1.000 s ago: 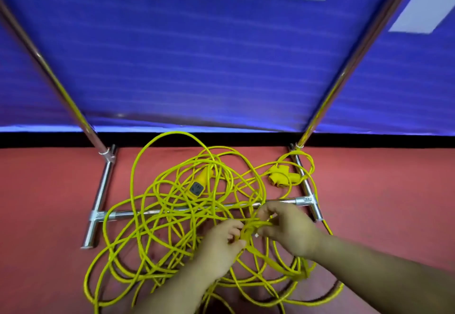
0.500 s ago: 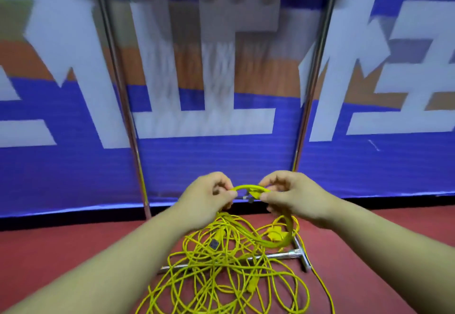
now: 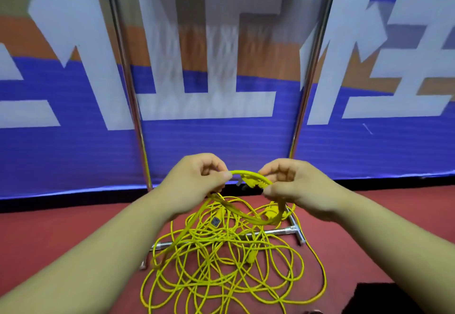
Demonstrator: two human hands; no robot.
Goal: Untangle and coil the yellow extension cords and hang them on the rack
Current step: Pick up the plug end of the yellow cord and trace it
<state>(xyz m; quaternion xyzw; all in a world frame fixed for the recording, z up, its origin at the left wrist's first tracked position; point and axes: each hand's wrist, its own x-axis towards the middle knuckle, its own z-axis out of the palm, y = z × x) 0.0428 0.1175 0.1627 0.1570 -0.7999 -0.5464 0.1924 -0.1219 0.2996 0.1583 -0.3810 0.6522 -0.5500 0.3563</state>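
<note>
A tangled heap of yellow extension cords (image 3: 221,259) lies on the red floor over the rack's base. My left hand (image 3: 197,180) and my right hand (image 3: 293,185) are raised in front of me, each pinching one end of a small bundle of yellow cord (image 3: 248,178) that arches between them. Strands hang from the bundle down into the heap. A grey socket end (image 3: 215,222) and a yellow plug (image 3: 270,212) rest in the pile. The metal rack's two uprights (image 3: 128,87) rise behind my hands; its top bar is out of view.
The rack's base bar with a T-joint (image 3: 293,229) lies on the floor under the cords. A blue, white and orange banner wall (image 3: 221,136) stands close behind the rack. A dark object (image 3: 384,299) sits at the bottom right corner.
Both hands have lifted the cord bundle from the floor heap up to chest height. My view has tilted up from the floor to the wall, then steadied.
</note>
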